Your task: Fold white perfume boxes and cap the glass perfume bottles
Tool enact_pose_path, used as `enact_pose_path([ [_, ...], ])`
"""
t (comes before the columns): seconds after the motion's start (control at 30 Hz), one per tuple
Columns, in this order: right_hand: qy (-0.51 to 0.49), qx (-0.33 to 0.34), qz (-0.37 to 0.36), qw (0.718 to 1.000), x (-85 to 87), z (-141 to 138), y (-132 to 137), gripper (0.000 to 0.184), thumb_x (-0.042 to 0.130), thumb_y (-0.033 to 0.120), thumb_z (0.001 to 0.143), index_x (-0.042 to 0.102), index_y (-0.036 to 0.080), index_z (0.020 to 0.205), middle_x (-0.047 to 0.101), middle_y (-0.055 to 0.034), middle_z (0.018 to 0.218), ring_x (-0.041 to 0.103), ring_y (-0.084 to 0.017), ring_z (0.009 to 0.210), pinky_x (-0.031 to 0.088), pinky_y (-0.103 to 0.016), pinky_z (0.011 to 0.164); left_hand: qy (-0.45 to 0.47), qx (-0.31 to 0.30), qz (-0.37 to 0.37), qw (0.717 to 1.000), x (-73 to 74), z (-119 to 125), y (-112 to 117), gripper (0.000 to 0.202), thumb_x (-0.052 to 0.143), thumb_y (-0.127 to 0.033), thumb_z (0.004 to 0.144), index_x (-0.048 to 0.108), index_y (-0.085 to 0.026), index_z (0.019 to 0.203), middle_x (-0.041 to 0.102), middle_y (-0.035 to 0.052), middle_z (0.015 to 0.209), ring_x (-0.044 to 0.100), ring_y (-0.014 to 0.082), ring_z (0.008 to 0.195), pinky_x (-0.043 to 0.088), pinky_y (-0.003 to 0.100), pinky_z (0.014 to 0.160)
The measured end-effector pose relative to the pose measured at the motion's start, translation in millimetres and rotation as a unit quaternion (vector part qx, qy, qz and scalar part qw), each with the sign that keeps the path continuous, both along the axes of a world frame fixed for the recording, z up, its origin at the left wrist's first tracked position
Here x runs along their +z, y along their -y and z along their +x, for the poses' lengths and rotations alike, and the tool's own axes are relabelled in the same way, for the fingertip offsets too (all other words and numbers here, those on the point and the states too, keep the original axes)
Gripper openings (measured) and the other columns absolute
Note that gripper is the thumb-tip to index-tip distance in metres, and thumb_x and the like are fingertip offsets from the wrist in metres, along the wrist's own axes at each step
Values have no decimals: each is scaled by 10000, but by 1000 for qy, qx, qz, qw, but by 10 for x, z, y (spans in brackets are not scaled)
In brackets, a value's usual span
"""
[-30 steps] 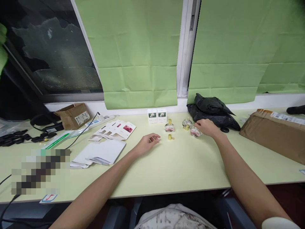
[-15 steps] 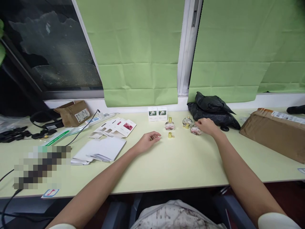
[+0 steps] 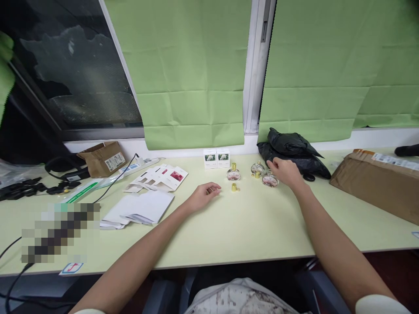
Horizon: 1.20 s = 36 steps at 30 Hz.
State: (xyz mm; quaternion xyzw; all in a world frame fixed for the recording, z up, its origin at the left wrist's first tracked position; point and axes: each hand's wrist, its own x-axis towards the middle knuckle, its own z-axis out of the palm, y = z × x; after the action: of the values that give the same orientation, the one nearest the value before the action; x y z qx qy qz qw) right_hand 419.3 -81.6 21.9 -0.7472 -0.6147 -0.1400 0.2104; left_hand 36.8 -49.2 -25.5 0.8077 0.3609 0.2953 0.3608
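Note:
My right hand point(image 3: 285, 171) is closed at the top of a clear perfume bottle point(image 3: 270, 180) with a pinkish front; the bottle's neck is hidden behind the fingers. Just left of it stands another perfume bottle point(image 3: 257, 167), with a gold cap point(image 3: 257, 175) in front. A third bottle, a perfume bottle with a gold top point(image 3: 233, 174), is upright near the middle. Nearer to me lies a loose gold cap point(image 3: 234, 187). My left hand point(image 3: 204, 195) rests on the table left of that cap, fingers loosely bent and apart, holding nothing.
Two small white boxes point(image 3: 216, 158) stand at the wall. Flattened printed cartons point(image 3: 163, 176) and white folded cartons point(image 3: 140, 207) lie left. Black plastic bags point(image 3: 291, 150) and a brown cardboard box point(image 3: 376, 185) occupy the right. An open brown box point(image 3: 103, 160) and cables sit far left.
My right hand has shifted slightly to sit above the bottle, and its fingers have moved to the bottle's top. My left hand stays in place. The view has tilted a little.

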Motion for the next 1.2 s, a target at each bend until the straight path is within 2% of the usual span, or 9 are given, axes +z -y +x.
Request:
enact_pose_path([
  [0.07, -11, 46, 48, 998, -21, -181, 14, 374, 422, 466, 1044, 642, 200, 901, 720, -95, 865, 629, -225, 790, 289, -297, 647, -1, 3, 1, 1000, -10, -6, -13, 467, 600, -595, 939, 731, -203, 1156, 734, 64, 1041, 559, 161, 784, 457, 297, 724],
  [0.13, -31, 157, 43, 986, -71, -419, 31, 297, 442, 424, 1039, 624, 203, 959, 704, -68, 873, 613, -204, 776, 328, -285, 672, -2, 4, 3, 1000, -20, -13, -24, 463, 598, -591, 942, 728, -204, 1162, 733, 63, 1045, 552, 157, 773, 451, 296, 719],
  [0.23, -59, 331, -19, 942, -189, -771, 56, 217, 518, 385, 1008, 622, 214, 1093, 687, -65, 1027, 624, -200, 898, 408, -284, 786, -1, 5, 5, 1000, -31, -21, -38, 456, 594, -582, 949, 722, -206, 1172, 734, 59, 1052, 548, 153, 766, 446, 294, 715],
  [0.33, -102, 393, -72, 911, -316, -984, 69, 353, 590, 337, 965, 574, 231, 1302, 657, -90, 1208, 618, -222, 1037, 456, -325, 902, 2, 4, 9, 1000, -37, -27, -51, 435, 596, -574, 955, 721, -214, 1165, 736, 50, 1056, 560, 153, 788, 444, 290, 732],
  [0.4, -113, 403, -88, 904, -382, -1033, 69, 454, 596, 302, 959, 514, 232, 1400, 626, -113, 1288, 613, -234, 1082, 467, -357, 954, 3, 5, 11, 1000, -43, -29, -60, 432, 596, -578, 954, 721, -220, 1161, 735, 44, 1052, 560, 152, 789, 444, 289, 736],
  [0.5, -107, 406, -96, 903, -438, -1038, 62, 488, 567, 250, 969, 461, 237, 1445, 608, -121, 1309, 621, -232, 1063, 472, -379, 975, 5, 8, 8, 1000, -52, -27, -67, 443, 596, -588, 950, 720, -220, 1164, 732, 45, 1045, 556, 153, 781, 446, 290, 734],
  [0.67, -60, 404, -99, 907, -449, -1039, 48, 360, 483, 197, 1001, 503, 258, 1355, 645, -90, 1175, 624, -239, 1028, 481, -357, 905, 2, 1, 14, 1000, -55, -24, -56, 451, 590, -598, 950, 722, -225, 1164, 723, 39, 1010, 548, 152, 769, 449, 286, 727],
  [0.87, -20, 412, -98, 906, -395, -1034, 75, 316, 452, 160, 1006, 522, 276, 1291, 626, -84, 1276, 622, -241, 1106, 460, -332, 896, 2, -6, 23, 1000, -36, -29, -46, 479, 578, -623, 945, 734, -221, 1155, 716, 38, 949, 543, 158, 753, 446, 282, 700],
  [1.2, 46, 353, -118, 927, -325, -943, 108, 191, 441, 183, 1024, 545, 248, 1171, 648, -72, 1054, 616, -218, 869, 392, -282, 717, 2, -1, 21, 1000, -16, -35, -13, 495, 571, -636, 939, 734, -220, 1150, 711, 45, 940, 549, 164, 760, 454, 289, 702],
])
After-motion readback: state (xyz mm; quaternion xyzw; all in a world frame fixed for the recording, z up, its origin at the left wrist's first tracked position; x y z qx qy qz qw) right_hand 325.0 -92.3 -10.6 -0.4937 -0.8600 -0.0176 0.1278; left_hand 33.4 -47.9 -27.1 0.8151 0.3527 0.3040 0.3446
